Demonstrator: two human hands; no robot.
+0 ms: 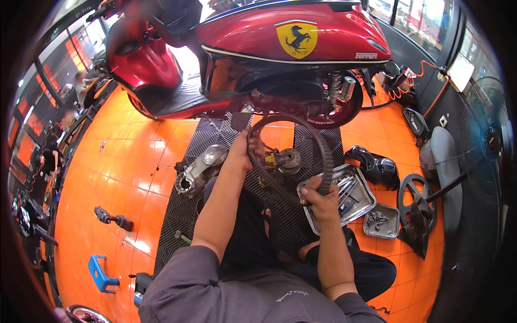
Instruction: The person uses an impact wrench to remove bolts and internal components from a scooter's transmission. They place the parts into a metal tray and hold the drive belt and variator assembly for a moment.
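Note:
A black toothed rubber belt [323,153] forms a loop in front of me, held in both hands. My left hand [246,148] is closed round its left side, and my right hand [318,196] grips its lower right side. Beyond the belt stands a red scooter [242,35] with its rear side toward the right. Below the loop, on a black ribbed mat [210,132], lie a silver engine casing [202,164] and a yellow tool beside a round metal part [290,161]. A metal tray of tools [358,202] sits by my right hand, next to a smaller tray of fasteners [381,220].
Black plastic covers [377,169], a spoked wheel-like part [409,188] and a standing fan [490,140] are at right. On the orange tiles at left lie cordless tools [116,218] and a blue stool [99,272]. People [54,153] and vehicles are along the left edge.

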